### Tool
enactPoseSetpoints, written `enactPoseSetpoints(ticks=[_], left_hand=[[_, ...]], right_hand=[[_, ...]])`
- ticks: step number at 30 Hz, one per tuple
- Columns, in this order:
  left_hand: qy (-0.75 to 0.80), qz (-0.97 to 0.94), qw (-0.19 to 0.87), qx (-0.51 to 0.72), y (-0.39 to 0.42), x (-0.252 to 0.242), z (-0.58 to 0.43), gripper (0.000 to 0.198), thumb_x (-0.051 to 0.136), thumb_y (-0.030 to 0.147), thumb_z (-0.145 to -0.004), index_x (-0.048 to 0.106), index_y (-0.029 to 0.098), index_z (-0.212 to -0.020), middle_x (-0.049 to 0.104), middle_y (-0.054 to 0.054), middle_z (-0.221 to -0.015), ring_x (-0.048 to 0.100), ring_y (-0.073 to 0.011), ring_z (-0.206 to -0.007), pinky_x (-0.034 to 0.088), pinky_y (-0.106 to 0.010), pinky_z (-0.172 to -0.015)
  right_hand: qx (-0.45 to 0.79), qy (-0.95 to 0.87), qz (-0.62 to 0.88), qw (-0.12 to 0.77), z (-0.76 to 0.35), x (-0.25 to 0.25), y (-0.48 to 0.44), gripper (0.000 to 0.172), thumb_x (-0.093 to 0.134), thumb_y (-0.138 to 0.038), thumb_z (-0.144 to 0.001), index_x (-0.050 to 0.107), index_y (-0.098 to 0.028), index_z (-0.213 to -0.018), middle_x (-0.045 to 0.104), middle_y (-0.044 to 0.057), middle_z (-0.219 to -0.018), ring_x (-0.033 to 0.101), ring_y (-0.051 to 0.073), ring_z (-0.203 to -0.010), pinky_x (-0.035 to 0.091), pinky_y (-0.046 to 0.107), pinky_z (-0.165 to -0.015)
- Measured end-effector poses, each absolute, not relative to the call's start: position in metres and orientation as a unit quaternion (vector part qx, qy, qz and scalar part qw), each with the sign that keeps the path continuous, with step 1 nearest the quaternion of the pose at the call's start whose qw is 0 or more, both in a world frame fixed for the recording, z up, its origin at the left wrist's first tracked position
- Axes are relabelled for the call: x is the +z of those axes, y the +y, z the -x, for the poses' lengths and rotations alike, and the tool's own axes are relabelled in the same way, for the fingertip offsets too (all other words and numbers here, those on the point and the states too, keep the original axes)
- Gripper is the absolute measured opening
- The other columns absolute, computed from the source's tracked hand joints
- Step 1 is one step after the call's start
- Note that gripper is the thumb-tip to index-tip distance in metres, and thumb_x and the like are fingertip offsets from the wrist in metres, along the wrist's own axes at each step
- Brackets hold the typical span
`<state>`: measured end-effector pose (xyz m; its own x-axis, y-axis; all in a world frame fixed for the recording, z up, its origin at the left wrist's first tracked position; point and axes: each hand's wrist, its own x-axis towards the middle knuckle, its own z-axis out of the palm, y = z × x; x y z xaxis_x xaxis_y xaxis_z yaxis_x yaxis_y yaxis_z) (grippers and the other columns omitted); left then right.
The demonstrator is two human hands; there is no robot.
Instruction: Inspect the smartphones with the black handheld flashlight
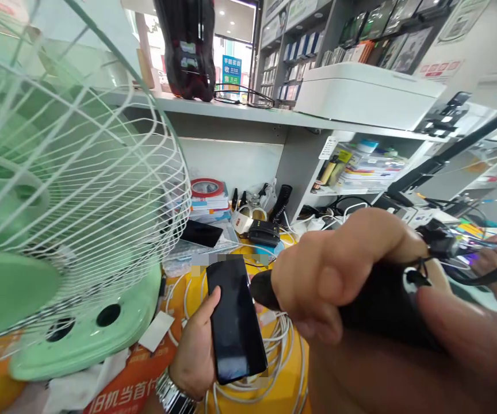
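Note:
My left hand (199, 345), with a metal-banded watch on its wrist, holds a dark-screened smartphone (235, 322). The phone is tilted, and my thumb lies along its left edge. Large and close to the camera, my right hand (339, 270) is wrapped round a black hand-held tool (382, 313). A dark rounded tip (264, 290) sticks out beyond its fingers, close to the phone's right edge. Whether tip and phone touch, I cannot tell. The grip hides most of the tool, so its kind stays unclear.
A green fan (80, 172) fills the left side. Coiled white cables (281, 351) lie on the yellow tabletop. Behind are another phone (201, 233), a red tape roll (206, 187) and a shelf with a bottle (190, 52) and white printer (360, 95). Another hand (496, 261) appears far right.

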<state>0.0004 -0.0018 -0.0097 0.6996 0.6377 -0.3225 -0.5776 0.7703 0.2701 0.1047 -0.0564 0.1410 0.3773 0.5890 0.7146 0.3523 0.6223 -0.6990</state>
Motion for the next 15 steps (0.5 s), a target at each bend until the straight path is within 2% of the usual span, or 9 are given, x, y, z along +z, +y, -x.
enactPoseSetpoints(ticks=[3, 6, 11, 15], left_hand=[[0.116, -0.073, 0.936, 0.324, -0.006, 0.0, 0.006, 0.046, 0.058, 0.049, -0.092, 0.07, 0.014, -0.119, 0.075, -0.012, -0.107, 0.07, -0.0258, -0.095, 0.051, -0.038, -0.089], [0.019, -0.083, 0.948, 0.308, -0.011, 0.008, 0.007, 0.053, 0.062, 0.057, -0.087, 0.074, 0.01, -0.107, 0.076, -0.014, -0.102, 0.07, -0.0245, -0.093, 0.051, -0.036, -0.087], [-0.022, -0.051, 0.946, 0.321, -0.013, 0.007, 0.0, 0.057, 0.07, 0.059, -0.079, 0.073, 0.013, -0.112, 0.074, -0.012, -0.107, 0.066, -0.0213, -0.087, 0.049, -0.034, -0.083], [-0.018, -0.048, 0.951, 0.306, -0.013, -0.001, -0.002, 0.065, 0.073, 0.063, -0.073, 0.071, 0.009, -0.11, 0.073, -0.01, -0.094, 0.065, -0.0202, -0.082, 0.047, -0.031, -0.081]], right_hand=[[0.079, -0.554, 0.408, 0.721, -0.122, 0.111, -0.056, 0.052, 0.067, -0.058, -0.094, 0.042, -0.016, -0.078, 0.038, -0.003, -0.06, 0.045, 0.011, -0.056, 0.046, 0.024, -0.061], [0.082, -0.568, 0.369, 0.731, -0.123, 0.095, -0.043, 0.049, 0.068, -0.054, -0.095, 0.042, -0.016, -0.079, 0.042, -0.001, -0.064, 0.049, 0.013, -0.062, 0.048, 0.027, -0.067], [0.09, -0.598, 0.323, 0.728, -0.114, 0.084, -0.023, 0.044, 0.063, -0.047, -0.1, 0.04, -0.015, -0.079, 0.047, 0.0, -0.069, 0.053, 0.014, -0.069, 0.049, 0.031, -0.074], [0.069, -0.612, 0.333, 0.715, -0.119, 0.067, -0.031, 0.044, 0.057, -0.053, -0.102, 0.043, -0.016, -0.084, 0.053, 0.002, -0.076, 0.058, 0.018, -0.083, 0.05, 0.035, -0.083]])
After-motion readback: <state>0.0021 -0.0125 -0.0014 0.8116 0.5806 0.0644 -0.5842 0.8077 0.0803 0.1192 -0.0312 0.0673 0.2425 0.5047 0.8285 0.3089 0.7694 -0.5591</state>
